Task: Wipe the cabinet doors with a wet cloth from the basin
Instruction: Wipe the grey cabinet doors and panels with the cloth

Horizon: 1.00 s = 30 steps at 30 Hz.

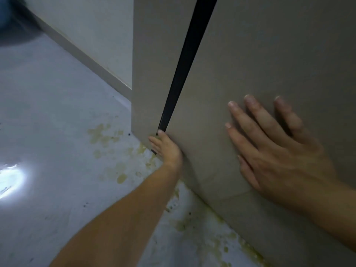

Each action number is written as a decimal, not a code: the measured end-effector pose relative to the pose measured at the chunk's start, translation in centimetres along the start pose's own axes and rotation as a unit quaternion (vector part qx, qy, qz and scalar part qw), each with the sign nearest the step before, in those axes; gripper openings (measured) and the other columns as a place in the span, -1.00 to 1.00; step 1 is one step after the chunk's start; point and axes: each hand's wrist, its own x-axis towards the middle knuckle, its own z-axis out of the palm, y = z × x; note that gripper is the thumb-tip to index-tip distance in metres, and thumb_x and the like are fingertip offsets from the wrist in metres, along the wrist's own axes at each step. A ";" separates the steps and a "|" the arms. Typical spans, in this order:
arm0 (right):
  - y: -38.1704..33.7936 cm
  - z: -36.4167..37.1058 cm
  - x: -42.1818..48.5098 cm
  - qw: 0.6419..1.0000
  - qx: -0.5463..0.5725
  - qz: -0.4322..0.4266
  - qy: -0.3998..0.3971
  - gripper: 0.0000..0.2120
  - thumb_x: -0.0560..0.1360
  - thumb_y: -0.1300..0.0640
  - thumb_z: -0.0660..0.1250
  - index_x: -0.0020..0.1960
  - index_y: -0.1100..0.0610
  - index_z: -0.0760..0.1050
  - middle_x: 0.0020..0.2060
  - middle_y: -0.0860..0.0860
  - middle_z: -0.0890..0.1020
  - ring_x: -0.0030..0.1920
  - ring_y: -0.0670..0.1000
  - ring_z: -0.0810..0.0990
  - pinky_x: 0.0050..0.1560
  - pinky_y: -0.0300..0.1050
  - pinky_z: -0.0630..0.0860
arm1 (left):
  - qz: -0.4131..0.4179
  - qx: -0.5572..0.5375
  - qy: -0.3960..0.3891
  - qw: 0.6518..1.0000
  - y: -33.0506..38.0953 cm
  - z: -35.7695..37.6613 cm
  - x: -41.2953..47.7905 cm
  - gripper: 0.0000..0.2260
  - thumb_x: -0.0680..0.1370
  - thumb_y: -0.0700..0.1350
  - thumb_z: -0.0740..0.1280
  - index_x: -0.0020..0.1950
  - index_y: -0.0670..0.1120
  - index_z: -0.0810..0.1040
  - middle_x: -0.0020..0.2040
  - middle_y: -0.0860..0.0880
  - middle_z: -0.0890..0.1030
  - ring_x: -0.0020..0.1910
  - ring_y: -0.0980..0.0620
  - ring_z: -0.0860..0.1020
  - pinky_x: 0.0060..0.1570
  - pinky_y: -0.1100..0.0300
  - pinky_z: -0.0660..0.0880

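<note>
A tall beige cabinet door (260, 64) fills the right of the view. A second beige door (154, 54) stands to its left, with a dark gap (185, 60) between them. My right hand (277, 149) lies flat on the right door, fingers straight and spread. My left hand (167, 149) is low at that door's bottom left corner. Its thumb tip sits at the foot of the gap, and its fingers wrap the door's edge, partly hidden. No cloth or basin is in view.
The glossy grey floor (57, 132) carries yellowish stains (119, 176) along the cabinet's base. A white wall with a skirting board (90, 60) runs back on the left. A bright glare (9, 180) shows at the far left, and something dark (11, 20) sits top left.
</note>
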 end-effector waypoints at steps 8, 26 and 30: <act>-0.2 0.3 -0.2 1.000 0.012 0.009 -0.008 -0.45 0.58 0.03 0.16 0.50 0.28 0.38 0.61 0.25 0.17 0.62 0.27 0.08 0.61 0.28 -0.12 | -0.113 -0.027 -0.054 0.992 -9.6 0.1 -0.2 0.06 0.29 0.61 -0.13 0.66 0.03 0.10 0.66 -0.09 0.15 0.61 -0.19 0.18 0.58 -0.21 0.13; -0.1 -0.4 -1.5 0.999 -0.009 0.003 -0.036 -0.44 0.60 0.05 0.13 0.54 0.29 0.32 0.62 0.23 0.12 0.63 0.25 0.04 0.62 0.23 -0.11 | 0.023 0.049 -0.139 0.989 -2.8 3.1 -15.4 0.21 0.17 0.73 -0.23 0.65 0.04 -0.29 0.66 0.07 -0.25 0.63 0.07 -0.26 0.61 -0.05 -0.21; 0.1 -0.5 -3.1 0.999 0.001 -0.011 -0.046 -0.43 0.61 0.06 0.13 0.56 0.28 0.29 0.62 0.22 0.12 0.64 0.23 0.03 0.62 0.23 -0.05 | -0.051 0.021 -0.056 0.997 -2.6 2.0 -11.0 -0.27 0.65 0.35 -0.05 0.68 -0.03 -0.15 0.69 -0.04 -0.15 0.66 -0.03 -0.13 0.61 -0.07 -0.18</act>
